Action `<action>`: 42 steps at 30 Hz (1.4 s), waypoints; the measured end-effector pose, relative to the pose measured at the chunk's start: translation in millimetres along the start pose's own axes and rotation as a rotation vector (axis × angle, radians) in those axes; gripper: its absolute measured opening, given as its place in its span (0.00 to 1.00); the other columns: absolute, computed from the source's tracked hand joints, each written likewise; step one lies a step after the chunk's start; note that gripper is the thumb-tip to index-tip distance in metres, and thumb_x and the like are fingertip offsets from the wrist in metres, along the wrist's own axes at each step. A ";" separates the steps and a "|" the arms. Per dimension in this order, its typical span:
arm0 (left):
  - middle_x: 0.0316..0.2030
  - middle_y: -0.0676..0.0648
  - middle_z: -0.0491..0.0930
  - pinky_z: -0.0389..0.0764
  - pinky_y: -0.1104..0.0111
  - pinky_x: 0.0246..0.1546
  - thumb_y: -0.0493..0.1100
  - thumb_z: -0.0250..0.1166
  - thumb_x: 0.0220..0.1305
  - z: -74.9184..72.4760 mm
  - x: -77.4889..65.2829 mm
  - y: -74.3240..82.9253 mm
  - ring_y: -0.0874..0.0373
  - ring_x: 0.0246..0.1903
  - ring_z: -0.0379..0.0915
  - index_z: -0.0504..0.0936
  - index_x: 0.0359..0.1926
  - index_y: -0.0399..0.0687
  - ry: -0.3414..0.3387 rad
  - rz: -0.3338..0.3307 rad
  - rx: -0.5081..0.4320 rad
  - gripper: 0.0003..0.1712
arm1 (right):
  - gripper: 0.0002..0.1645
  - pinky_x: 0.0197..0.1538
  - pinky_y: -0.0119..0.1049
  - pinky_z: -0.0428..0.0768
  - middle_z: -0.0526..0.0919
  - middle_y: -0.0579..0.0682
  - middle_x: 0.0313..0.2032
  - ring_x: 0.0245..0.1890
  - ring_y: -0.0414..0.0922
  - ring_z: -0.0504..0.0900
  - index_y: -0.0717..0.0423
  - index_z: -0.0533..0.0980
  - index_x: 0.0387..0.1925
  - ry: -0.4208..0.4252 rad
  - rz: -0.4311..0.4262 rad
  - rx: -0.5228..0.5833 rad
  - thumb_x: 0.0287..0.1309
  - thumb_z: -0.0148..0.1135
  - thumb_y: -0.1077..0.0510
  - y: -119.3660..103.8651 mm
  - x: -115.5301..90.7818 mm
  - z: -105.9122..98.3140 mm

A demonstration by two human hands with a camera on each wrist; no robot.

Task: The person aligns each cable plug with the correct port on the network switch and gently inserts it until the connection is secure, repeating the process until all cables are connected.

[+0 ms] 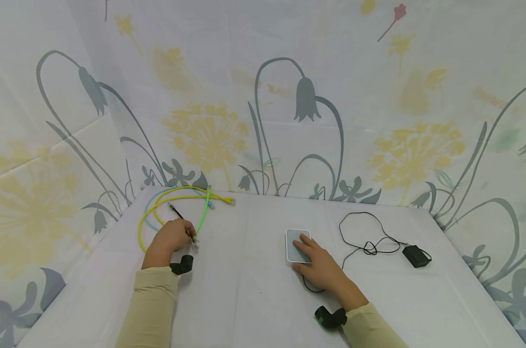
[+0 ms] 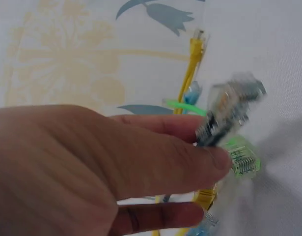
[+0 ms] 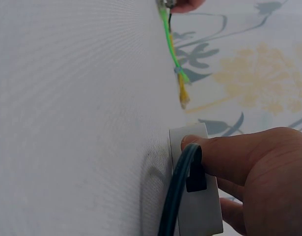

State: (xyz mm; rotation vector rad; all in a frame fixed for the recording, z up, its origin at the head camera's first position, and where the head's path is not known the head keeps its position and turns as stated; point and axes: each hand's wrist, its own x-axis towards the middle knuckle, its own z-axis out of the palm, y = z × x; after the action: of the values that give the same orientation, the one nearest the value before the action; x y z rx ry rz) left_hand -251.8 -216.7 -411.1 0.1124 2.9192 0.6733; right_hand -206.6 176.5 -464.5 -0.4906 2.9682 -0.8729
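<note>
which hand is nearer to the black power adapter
Right. The right hand holds the white box, to the left of the black power adapter; the left hand is farther left, pinching a cable plug.

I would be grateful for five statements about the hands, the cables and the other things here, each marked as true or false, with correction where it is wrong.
1. The left hand pinches a black cable. True.
2. In the head view, the black adapter lies to the left of the white box. False: the black adapter lies to the right of the white box.
3. The right hand touches the white box. True.
4. The yellow cable is under the white box. False: the yellow cable lies apart from it.
5. A green cable lies near the left hand. True.
</note>
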 end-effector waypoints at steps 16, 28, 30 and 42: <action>0.41 0.40 0.73 0.72 0.56 0.42 0.38 0.68 0.57 0.7 4.0 7.1 0.47 0.42 0.68 0.84 0.36 0.50 0.068 0.172 0.024 0.05 | 0.36 0.66 0.62 0.65 0.59 0.54 0.73 0.72 0.64 0.56 0.50 0.67 0.68 0.001 -0.011 -0.005 0.59 0.65 0.49 1.3 -0.4 0.4; 0.40 0.48 0.82 0.71 0.64 0.35 0.40 0.69 0.57 10.3 9.4 19.0 0.54 0.36 0.71 0.78 0.33 0.51 0.039 0.189 -0.063 0.06 | 0.37 0.66 0.62 0.64 0.58 0.53 0.74 0.73 0.63 0.55 0.49 0.67 0.69 -0.009 -0.008 0.001 0.60 0.64 0.48 2.4 0.9 1.2; 0.40 0.48 0.83 0.73 0.63 0.37 0.40 0.69 0.58 12.5 10.2 20.5 0.54 0.38 0.74 0.79 0.34 0.52 0.032 0.203 -0.092 0.06 | 0.37 0.66 0.62 0.64 0.58 0.53 0.73 0.73 0.63 0.55 0.50 0.67 0.69 -0.009 -0.008 -0.001 0.60 0.64 0.49 2.2 0.4 1.1; 0.41 0.51 0.83 0.75 0.65 0.42 0.45 0.66 0.63 22.9 14.6 27.1 0.59 0.40 0.74 0.86 0.50 0.52 -0.039 0.272 -0.140 0.14 | 0.36 0.66 0.61 0.64 0.60 0.55 0.73 0.72 0.64 0.56 0.52 0.68 0.68 0.000 -0.021 -0.014 0.59 0.65 0.50 2.5 0.4 0.9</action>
State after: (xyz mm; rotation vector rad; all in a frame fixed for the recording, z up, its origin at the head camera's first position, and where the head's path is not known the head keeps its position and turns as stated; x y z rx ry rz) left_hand -261.6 -181.0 -421.3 0.5071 2.8342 0.9012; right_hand -207.5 177.9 -466.6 -0.5231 2.9767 -0.8552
